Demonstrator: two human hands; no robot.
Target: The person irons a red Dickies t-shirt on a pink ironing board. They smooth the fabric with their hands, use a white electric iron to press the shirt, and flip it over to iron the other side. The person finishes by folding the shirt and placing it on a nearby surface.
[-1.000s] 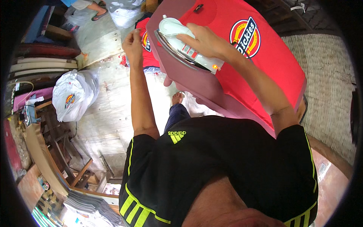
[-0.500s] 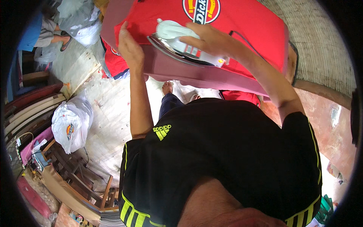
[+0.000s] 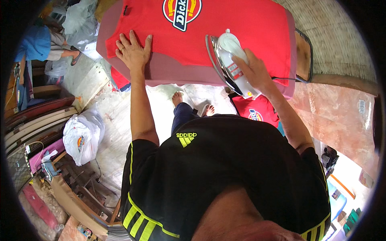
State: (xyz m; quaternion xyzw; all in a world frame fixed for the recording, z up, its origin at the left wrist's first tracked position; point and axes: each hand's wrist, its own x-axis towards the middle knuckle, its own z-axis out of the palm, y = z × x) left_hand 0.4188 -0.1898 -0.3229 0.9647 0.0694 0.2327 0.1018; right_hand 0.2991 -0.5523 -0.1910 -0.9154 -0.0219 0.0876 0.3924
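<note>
A red garment with a round printed patch (image 3: 241, 24) lies spread over a mauve-covered ironing board (image 3: 173, 74). My left hand (image 3: 134, 54) rests flat on its left part, fingers spread, close to the board's near edge. In my right hand (image 3: 254, 72) is a white and silver iron (image 3: 233, 54), gripped by its handle. The iron is tilted, with its metal edge toward the left, over the near right part of the garment. Whether its plate touches the cloth I cannot tell. A dark cord (image 3: 281, 78) runs behind my right wrist.
More red garments (image 3: 255, 109) lie below the board's near edge. A white plastic bag (image 3: 83, 136) stands on the floor at left, beside stacked boards (image 3: 40, 124). Another person's leg (image 3: 66, 53) shows at the far left, near clear plastic bags (image 3: 80, 24).
The iron has moved right, away from my left hand, and turned more upright in the picture. My left hand has gone from edge-on to lying flat with fingers spread.
</note>
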